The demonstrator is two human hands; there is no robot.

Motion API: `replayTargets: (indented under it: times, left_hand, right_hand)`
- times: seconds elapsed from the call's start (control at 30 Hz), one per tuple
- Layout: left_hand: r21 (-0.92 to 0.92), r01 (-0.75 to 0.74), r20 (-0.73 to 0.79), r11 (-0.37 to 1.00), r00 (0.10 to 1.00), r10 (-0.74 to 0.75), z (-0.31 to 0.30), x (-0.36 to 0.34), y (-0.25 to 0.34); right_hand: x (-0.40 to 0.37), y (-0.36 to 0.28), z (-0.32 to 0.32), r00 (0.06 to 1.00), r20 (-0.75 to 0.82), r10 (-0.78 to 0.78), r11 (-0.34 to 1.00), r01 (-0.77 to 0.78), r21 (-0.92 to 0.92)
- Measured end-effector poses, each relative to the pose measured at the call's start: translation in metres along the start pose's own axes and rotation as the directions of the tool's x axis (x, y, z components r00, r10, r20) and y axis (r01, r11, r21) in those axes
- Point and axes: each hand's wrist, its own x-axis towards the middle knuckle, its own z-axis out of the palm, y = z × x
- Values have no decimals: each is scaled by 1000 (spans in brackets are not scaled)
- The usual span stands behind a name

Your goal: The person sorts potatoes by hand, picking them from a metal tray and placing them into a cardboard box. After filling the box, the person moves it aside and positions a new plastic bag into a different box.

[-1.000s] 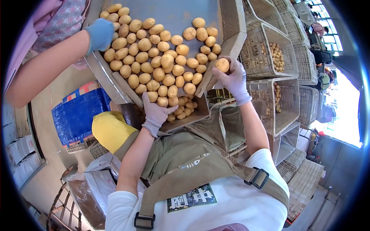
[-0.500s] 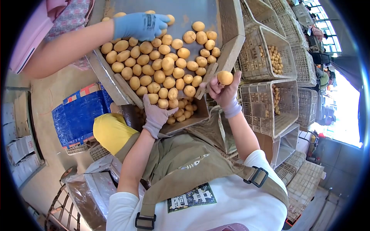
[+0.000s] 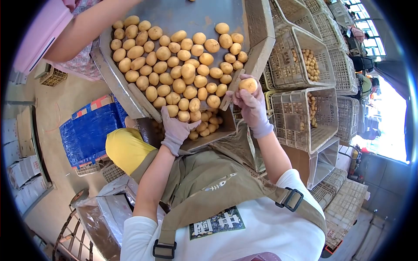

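My right hand [image 3: 253, 106], in a pale glove, grips one yellow-brown potato [image 3: 248, 85] with its fingers, beside the right wall of the metal sorting tray [image 3: 204, 13]. My left hand [image 3: 177, 130], also gloved, rests at the tray's front lip with thumb and fingers spread. It touches the nearest of the loose potatoes [image 3: 174, 71] crowded on the tray, and its grasp is on none of them. Below the lip, more potatoes [image 3: 210, 124] lie in a box, partly hidden by my left hand.
A co-worker's bare forearm [image 3: 87, 30] reaches over the tray's far left. Stacked plastic crates [image 3: 305, 117] stand close on my right, some holding potatoes. To the left are a blue wrapped bundle [image 3: 89, 132] and a plastic-covered box [image 3: 109, 209].
My right hand has drawn slightly left, turning the potato in its fingers. The co-worker's blue-gloved hand has moved up out of view. My left hand stays in place.
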Motion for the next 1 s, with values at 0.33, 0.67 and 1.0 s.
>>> replayTargets:
  times: [0.33, 0.67, 1.0]
  left_hand:
    - [-53, 17, 39, 998, 999, -15, -10, 3, 1]
    - [45, -111, 61, 993, 992, 108, -4, 2, -5]
    - [21, -11, -58, 1000, 998, 12, -5, 3, -3]
  right_hand:
    - [-22, -81, -137, 774, -481, -412, 868, 493, 50]
    - [-20, -8, -35, 918, -95, -386, 654, 200, -730]
    - [-12, 65, 28, 847, 528, -64, -100, 521, -848]
